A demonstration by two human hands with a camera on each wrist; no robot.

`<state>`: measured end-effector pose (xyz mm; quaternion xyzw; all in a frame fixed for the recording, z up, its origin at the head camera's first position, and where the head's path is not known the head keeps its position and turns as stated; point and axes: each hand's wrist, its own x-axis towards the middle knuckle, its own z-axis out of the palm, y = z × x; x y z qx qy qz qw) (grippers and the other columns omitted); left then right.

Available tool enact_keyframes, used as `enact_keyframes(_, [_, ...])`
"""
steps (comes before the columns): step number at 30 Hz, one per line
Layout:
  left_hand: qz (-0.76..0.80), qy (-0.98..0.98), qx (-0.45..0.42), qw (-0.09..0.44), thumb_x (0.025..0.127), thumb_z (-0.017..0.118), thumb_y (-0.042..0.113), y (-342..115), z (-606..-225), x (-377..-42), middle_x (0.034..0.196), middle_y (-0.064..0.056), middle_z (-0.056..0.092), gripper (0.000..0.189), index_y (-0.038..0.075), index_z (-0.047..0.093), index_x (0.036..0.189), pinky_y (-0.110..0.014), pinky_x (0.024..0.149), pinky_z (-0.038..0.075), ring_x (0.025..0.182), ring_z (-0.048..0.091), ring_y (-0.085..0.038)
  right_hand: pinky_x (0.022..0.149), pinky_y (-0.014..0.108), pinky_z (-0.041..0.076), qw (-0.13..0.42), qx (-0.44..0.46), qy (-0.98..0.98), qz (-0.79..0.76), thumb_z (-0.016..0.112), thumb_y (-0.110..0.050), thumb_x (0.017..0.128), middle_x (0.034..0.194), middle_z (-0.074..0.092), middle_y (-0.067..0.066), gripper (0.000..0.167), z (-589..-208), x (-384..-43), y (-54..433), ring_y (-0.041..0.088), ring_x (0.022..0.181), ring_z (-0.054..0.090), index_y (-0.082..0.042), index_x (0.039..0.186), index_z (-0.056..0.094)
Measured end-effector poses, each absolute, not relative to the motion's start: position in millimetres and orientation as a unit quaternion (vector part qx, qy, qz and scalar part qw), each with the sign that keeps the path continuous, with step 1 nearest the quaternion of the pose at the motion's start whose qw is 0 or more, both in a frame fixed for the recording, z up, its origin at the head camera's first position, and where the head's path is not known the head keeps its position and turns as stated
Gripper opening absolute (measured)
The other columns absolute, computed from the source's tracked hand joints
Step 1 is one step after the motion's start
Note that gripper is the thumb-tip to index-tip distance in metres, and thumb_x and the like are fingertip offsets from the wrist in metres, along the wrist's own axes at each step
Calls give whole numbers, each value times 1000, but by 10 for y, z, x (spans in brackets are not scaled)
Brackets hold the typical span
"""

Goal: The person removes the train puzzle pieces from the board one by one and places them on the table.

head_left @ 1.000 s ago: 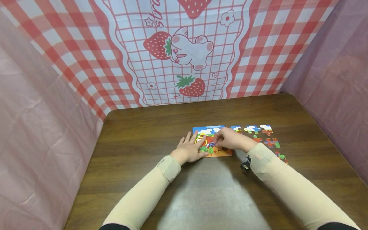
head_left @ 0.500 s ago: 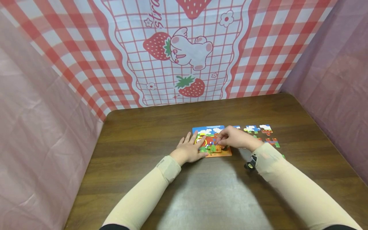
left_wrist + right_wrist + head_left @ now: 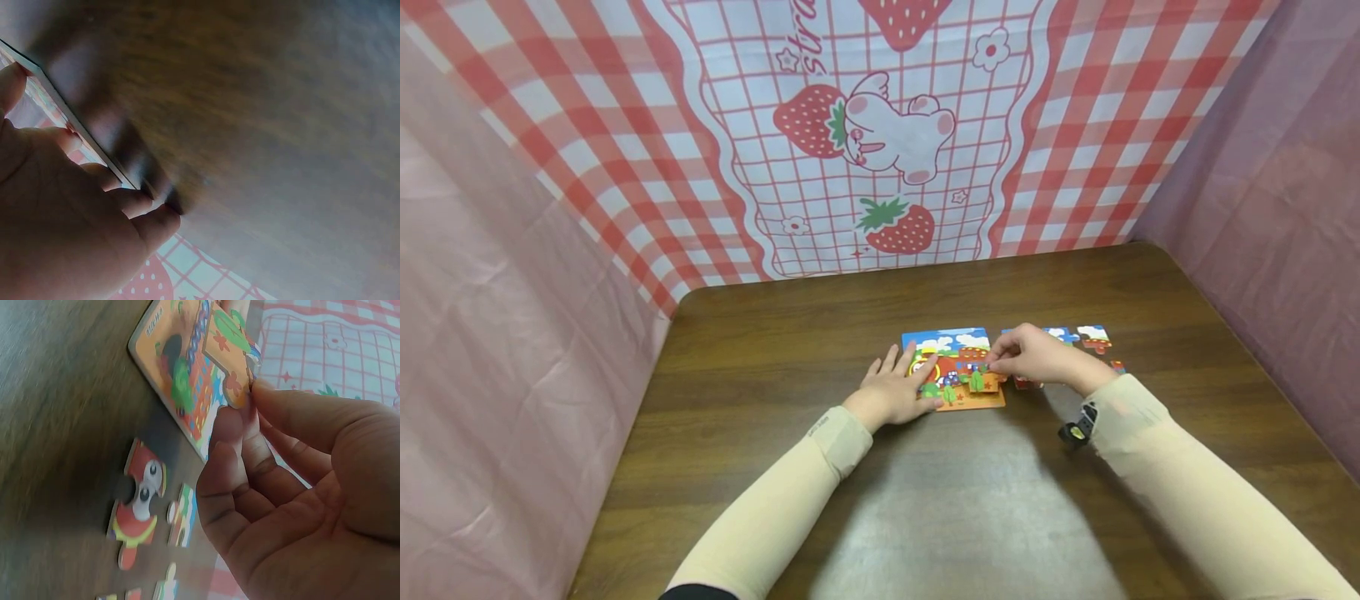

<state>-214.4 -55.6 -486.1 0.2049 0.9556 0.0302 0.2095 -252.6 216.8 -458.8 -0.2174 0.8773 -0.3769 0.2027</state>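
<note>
A flat jigsaw board (image 3: 951, 337) with a bright printed picture lies on the wooden table. My left hand (image 3: 891, 392) rests on its left side, fingers spread; in the left wrist view its fingertips lie along the board's edge (image 3: 75, 122). Between thumb and fingers, my right hand (image 3: 1030, 354) pinches an orange puzzle piece (image 3: 228, 353) with a green plant and red stars on it. That piece is tilted, over the board's lower right part. In the right wrist view the fingers curl below the piece, and the board's corner shows behind it.
Loose puzzle pieces lie right of the board, among them a cloud piece (image 3: 1093, 335) and a red piece with eyes (image 3: 140, 500); my right hand hides some. A checked strawberry cloth (image 3: 895, 225) hangs behind the table (image 3: 760, 358), pink cloth (image 3: 512, 333) at the sides.
My right hand has moved to the right across the board, carrying the orange puzzle piece with it. My left hand has stayed in place.
</note>
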Motion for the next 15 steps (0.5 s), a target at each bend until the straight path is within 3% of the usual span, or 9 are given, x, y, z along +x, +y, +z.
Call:
enact_keyframes(3, [31,956,205,209,101,34,70,-553,-4855,-2141,170,-4,-8,77,39,2,164,-51,121,7,153,-5,-31,52,32,47,208,-209,876,-381,69,-10,98,86,71,4,9,-4545,-2505,2244,19,62,55,-4,98,76])
enact_keyframes(15, [35,955,206,210,101,34,70,-557,-4847,-2134,170,-4,-8,77,39,2,164,-51,121,6,153,-5,-31,59,31,49,179,-201,883,-384,71,-12,97,89,73,3,10,-4499,-2453,2534,28,75,62,-3,100,76])
